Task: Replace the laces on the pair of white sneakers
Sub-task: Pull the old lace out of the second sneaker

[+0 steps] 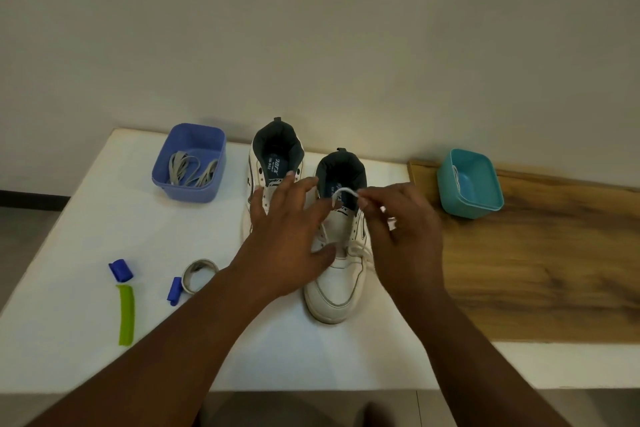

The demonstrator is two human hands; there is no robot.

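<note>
I am lacing the right-hand white sneaker, which sits on the white table. My right hand pinches a white lace looped above its collar; my left hand rests spread-fingered, holding nothing. Next, I judge, comes threading an upper eyelet.

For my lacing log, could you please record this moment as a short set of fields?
surface: white table, with a wooden board on its right
near sneaker: right sneaker, partly laced
far sneaker: left sneaker, eyelets look bare
right hand: pinches a white lace loop
left hand: fingers spread over the sneakers
blue tub: grey laces inside
teal tub: a white lace at its rim
</note>
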